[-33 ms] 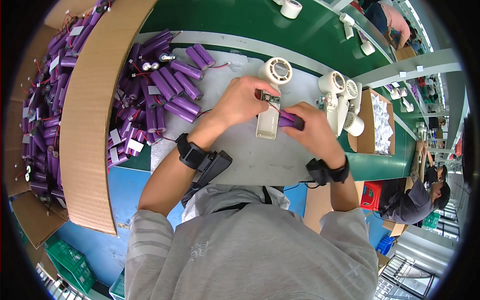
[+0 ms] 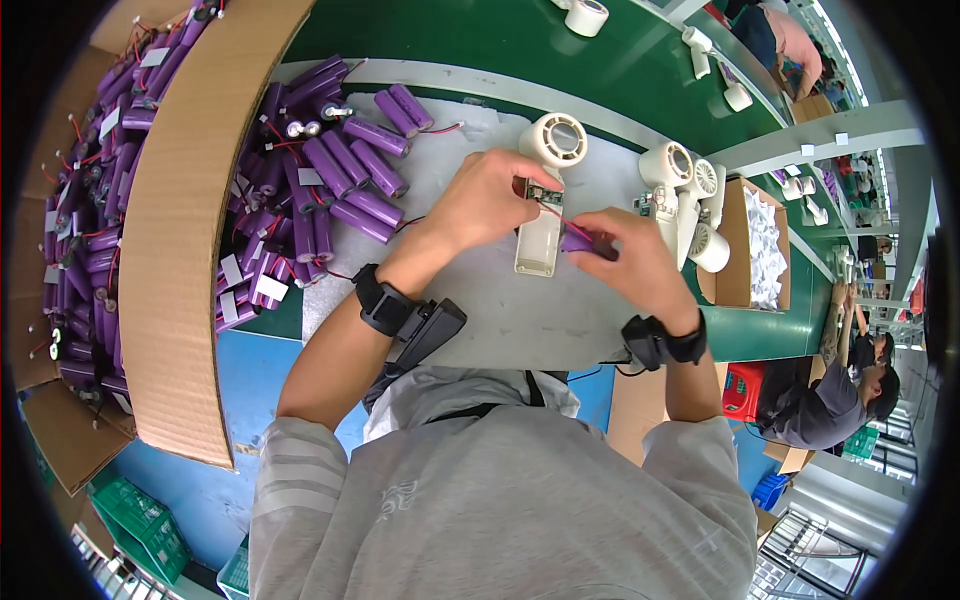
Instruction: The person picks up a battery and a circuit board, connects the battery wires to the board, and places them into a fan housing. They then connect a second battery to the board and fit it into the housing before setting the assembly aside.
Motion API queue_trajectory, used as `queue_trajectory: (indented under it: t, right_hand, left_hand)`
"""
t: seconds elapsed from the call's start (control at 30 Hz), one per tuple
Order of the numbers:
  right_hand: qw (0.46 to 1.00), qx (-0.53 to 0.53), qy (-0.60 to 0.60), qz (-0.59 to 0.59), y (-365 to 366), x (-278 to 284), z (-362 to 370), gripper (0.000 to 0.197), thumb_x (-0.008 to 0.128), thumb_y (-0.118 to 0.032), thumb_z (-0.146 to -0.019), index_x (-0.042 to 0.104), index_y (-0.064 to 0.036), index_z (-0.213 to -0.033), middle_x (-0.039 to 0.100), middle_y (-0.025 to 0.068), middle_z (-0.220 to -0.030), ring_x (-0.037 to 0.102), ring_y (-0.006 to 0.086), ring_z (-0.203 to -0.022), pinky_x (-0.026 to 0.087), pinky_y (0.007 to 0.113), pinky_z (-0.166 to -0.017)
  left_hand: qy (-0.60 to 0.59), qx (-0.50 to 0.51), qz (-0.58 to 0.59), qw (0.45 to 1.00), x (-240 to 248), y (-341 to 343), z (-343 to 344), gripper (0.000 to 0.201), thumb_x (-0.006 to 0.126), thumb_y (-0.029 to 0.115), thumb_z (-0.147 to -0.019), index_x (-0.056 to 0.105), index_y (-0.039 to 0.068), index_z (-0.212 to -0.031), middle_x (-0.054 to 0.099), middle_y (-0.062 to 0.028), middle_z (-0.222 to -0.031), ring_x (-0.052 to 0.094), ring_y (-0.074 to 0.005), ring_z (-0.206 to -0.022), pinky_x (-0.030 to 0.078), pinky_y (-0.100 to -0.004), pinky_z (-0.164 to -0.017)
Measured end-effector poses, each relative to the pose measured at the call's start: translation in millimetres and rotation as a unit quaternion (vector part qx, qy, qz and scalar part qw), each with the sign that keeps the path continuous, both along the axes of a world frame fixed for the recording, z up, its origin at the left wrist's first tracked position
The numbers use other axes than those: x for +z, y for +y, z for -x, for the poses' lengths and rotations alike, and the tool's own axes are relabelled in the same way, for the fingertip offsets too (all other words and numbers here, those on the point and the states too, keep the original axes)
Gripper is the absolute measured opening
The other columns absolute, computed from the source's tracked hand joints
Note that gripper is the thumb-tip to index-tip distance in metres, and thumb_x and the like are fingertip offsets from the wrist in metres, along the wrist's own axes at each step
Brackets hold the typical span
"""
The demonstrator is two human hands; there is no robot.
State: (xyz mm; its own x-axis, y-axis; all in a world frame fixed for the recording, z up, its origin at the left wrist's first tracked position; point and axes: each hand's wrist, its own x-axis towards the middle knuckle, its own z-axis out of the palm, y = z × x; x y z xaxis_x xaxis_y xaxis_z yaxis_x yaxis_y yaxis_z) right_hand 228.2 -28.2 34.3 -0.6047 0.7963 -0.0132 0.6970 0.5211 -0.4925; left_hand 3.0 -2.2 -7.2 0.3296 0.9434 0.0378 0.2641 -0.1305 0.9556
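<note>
A white handheld fan (image 2: 536, 247) lies on the grey work mat with its round head away from me and its handle open. Inside the handle by the head sits a small green circuit board (image 2: 545, 196). My left hand (image 2: 490, 202) is closed on the fan at the board, thumb and forefinger to either side. My right hand (image 2: 632, 255) grips a purple battery (image 2: 577, 240) just right of the handle, the fingers covering most of it. A thin red wire (image 2: 556, 214) runs between the battery and the board.
Loose purple batteries (image 2: 340, 165) with wires pile up at left, beside a cardboard box (image 2: 190, 240) full of more. Further white fans (image 2: 665, 165) lie at right near a box of white pieces (image 2: 735, 245). Beyond runs a green conveyor (image 2: 440, 35). Other people sit farther right.
My right hand has shifted slightly right and turned, drawing the battery a little away from the handle; less of the battery shows. My left hand has barely moved.
</note>
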Motion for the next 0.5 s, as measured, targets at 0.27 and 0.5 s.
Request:
queue_trajectory:
  t: [0.27, 0.5]
  right_hand:
    - [0.761, -0.13, 0.367, 0.52, -14, 17, 9, 0.073, 0.069, -0.006, -0.084, 0.032, -0.0069, -0.147, 0.056, 0.0129, -0.118, 0.067, 0.0253, -0.096, 0.054, 0.036, -0.081]
    - [0.757, -0.067, 0.41, 0.505, -25, 5, 7, 0.093, 0.078, -0.003, -0.068, 0.029, -0.0039, -0.146, 0.055, 0.0105, -0.122, 0.064, 0.0273, -0.107, 0.052, 0.036, -0.091]
  left_hand:
    - [0.022, -0.041, -0.058, 0.997, -2, 2, 7, 0.031, 0.075, 0.004, -0.072, 0.074, 0.009, -0.103, 0.069, -0.0075, -0.083, 0.062, -0.0158, -0.068, 0.05, -0.0294, -0.066]
    - [0.04, -0.045, -0.135, 0.989, -5, 3, 4, 0.03, 0.079, 0.013, -0.074, 0.074, 0.008, -0.103, 0.07, -0.0196, -0.091, 0.067, -0.0331, -0.08, 0.053, -0.0387, -0.074]
